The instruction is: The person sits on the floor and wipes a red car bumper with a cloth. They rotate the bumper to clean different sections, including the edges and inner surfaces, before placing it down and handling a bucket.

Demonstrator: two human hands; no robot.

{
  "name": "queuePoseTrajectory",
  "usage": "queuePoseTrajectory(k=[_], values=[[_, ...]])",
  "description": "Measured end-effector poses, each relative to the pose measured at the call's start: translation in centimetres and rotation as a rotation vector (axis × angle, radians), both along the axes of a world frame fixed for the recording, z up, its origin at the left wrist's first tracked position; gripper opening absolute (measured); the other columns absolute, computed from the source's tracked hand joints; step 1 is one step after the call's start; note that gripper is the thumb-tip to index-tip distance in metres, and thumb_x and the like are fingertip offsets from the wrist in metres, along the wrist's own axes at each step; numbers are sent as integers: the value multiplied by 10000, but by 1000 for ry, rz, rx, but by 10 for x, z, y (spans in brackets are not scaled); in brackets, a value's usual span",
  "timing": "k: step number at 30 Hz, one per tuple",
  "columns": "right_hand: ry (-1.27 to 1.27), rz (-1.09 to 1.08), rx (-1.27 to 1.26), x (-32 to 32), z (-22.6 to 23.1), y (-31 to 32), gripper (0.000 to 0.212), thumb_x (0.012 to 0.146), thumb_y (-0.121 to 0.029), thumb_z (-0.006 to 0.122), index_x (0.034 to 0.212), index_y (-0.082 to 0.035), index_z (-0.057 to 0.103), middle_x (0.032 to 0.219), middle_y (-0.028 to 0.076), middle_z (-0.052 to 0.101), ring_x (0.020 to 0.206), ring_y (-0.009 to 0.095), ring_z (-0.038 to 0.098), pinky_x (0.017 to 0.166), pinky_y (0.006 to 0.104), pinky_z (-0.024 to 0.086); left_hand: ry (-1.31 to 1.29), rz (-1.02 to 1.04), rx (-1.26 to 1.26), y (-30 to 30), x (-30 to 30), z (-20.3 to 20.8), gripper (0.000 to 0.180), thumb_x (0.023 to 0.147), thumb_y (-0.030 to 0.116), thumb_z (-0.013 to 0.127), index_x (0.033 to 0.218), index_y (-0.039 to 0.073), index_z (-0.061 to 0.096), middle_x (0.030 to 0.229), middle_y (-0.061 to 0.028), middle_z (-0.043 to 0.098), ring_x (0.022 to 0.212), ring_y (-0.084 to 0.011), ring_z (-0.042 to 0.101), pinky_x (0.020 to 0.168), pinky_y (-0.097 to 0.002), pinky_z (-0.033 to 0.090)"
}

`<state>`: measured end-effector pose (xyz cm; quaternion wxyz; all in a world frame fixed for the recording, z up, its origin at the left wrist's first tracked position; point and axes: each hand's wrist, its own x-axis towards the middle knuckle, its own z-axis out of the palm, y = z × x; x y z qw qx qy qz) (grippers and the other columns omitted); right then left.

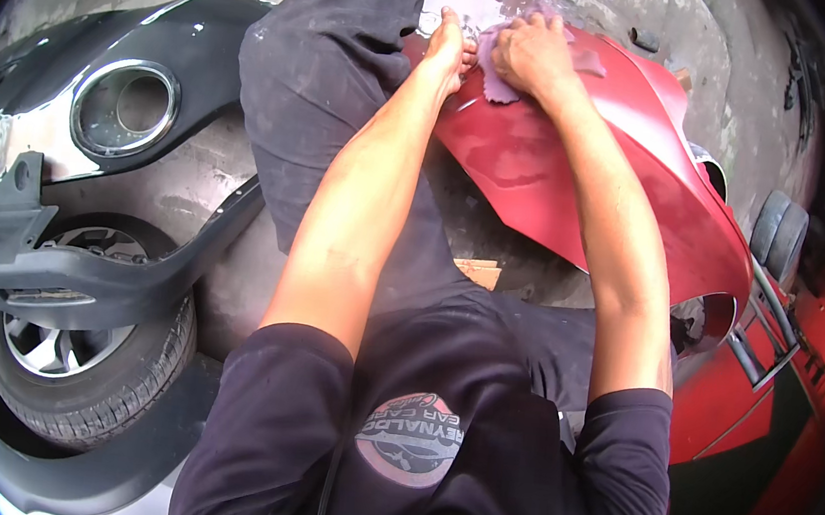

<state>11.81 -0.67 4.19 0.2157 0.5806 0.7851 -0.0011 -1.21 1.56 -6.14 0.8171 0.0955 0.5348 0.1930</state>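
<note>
A glossy red car body panel (531, 185), curved like a fender, lies in front of me, with duller, hazy patches on its surface. My right hand (532, 57) presses a crumpled pinkish-purple cloth (499, 87) onto the panel's far part, fingers bent over it. Beside the cloth, at the panel's left edge, is my left hand (447, 52). Its thumb points away from me and its fingers are loosely bent and apart, with nothing seen in them. Whether it touches the panel I cannot tell.
On the left lie a black bumper (179, 37) with a round chrome-ringed opening, a grey plastic trim piece (119, 272) and a wheel (155, 361). A metal frame (765, 330) and dark rollers (785, 236) stand at right. Cardboard (478, 272) shows beneath the panel.
</note>
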Motion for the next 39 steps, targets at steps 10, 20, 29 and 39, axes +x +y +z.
queuePoseTrajectory(k=[10,20,29,39], values=[[293,-36,78,15,10,6,226,850,-153,600,949,-14,748,993,199,733,986,382,690,878,473,557,-31,-260,111,11,-11,3,957,1022,736,129,1371,-61,527,1254,-263,666,956,-303,658,898,-449,510],[244,-21,-177,-39,18,-28,303,856,-306,602,959,-71,763,1073,98,720,1058,298,644,932,557,454,-163,-164,-11,26,-10,-45,970,945,844,271,1124,-45,616,738,-102,589,611,-240,555,561,-394,484],[252,-15,-226,-30,13,-16,269,844,-283,654,1002,-106,782,1104,95,754,1142,295,664,969,515,492,-108,-346,171,44,0,-54,991,945,841,301,1264,-41,621,934,-128,686,858,-251,656,782,-438,528],[359,244,-314,-88,-3,-86,215,798,-213,657,950,-106,766,1009,42,709,1019,240,632,929,428,465,31,-614,267,44,-4,7,936,1019,742,145,1142,1,704,999,-155,699,934,-285,613,878,-515,471]])
